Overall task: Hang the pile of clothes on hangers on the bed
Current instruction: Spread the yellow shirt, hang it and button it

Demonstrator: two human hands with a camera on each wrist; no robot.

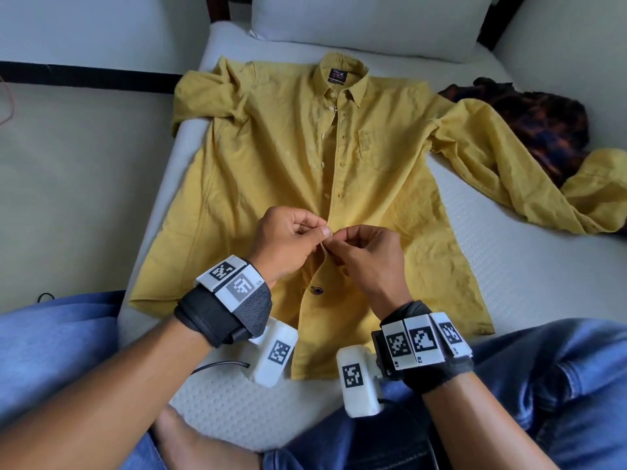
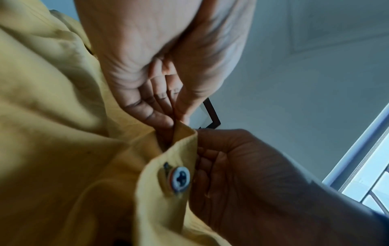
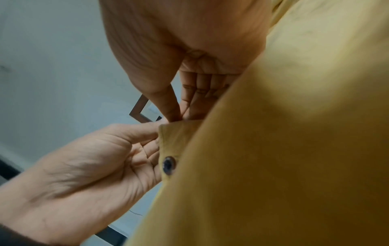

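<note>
A yellow button-up shirt [image 1: 278, 157] lies spread face up on the white bed [image 1: 509, 266], collar far, hem near me. My left hand [image 1: 320, 232] and right hand [image 1: 334, 244] meet over the lower front placket, each pinching the shirt's edge between thumb and fingers. In the left wrist view my left hand [image 2: 176, 122] pinches the lifted fabric edge, with the right hand [image 2: 200, 149] gripping just below. In the right wrist view my right hand [image 3: 179, 117] pinches the same fold beside the left hand [image 3: 155, 133]. A dark-rimmed button [image 1: 317, 290] [image 2: 180, 179] [image 3: 169, 165] sits fastened just below the pinch.
A dark plaid garment [image 1: 529, 123] lies crumpled at the right under the shirt's sleeve [image 1: 509, 171]. A white pillow [image 1: 366, 22] stands at the head of the bed. My legs in blue jeans [image 1: 559, 385] frame the near edge. Pale floor [image 1: 68, 181] is on the left.
</note>
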